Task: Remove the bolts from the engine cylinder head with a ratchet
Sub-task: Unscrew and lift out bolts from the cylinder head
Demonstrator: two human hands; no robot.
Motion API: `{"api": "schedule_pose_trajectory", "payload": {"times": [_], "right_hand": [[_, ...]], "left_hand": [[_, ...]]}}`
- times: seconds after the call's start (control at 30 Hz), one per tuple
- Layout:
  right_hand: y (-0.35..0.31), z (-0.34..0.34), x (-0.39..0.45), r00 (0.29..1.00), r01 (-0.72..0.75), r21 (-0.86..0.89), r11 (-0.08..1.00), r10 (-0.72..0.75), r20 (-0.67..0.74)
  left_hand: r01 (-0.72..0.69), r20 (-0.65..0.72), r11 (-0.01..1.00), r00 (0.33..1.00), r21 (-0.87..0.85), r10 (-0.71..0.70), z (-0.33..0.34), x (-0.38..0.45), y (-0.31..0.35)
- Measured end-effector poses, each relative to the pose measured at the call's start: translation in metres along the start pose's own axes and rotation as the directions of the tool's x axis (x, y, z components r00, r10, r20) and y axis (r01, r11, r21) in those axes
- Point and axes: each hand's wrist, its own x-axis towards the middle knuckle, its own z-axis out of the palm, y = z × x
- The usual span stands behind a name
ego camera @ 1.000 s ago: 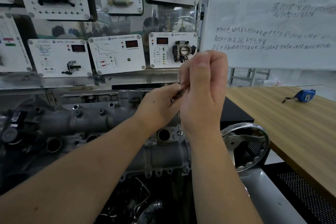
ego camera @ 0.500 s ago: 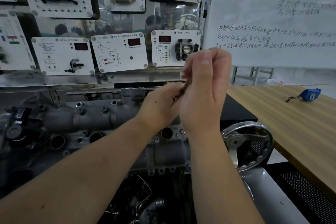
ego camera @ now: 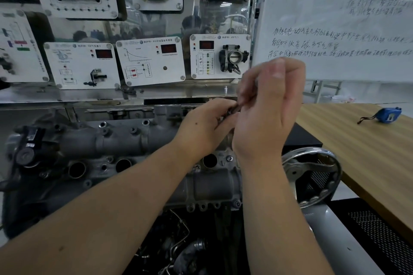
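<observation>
Both hands meet above the right end of the engine cylinder head [ego camera: 138,158]: right hand [ego camera: 268,107] curled round a slim metal tool, presumably the ratchet [ego camera: 233,108], left hand [ego camera: 205,125] pinching its lower end, seemingly steadying it over a bolt hidden beneath.

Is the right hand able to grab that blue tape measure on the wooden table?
Probably not right now: the right hand is busy gripping a tool, and the tape measure lies well off to its right, though nothing blocks the way.
</observation>
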Motion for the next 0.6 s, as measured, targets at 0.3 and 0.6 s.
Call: {"api": "schedule_pose_trajectory", "payload": {"times": [0.3,0.6], "right_hand": [[-0.0073,0.0021,0.0028,0.993,-0.103,-0.105,0.989,0.107,0.039],[-0.0013,-0.0015,0.003,0.997,-0.023,-0.023,0.999,0.025,0.077]], "left_hand": [[0.168,0.001,0.983,0.986,0.078,-0.168,0.0061,0.0052,0.0001],[0.117,0.032,0.984,0.992,0.136,-0.122,0.0013,0.0026,0.0028]]}}
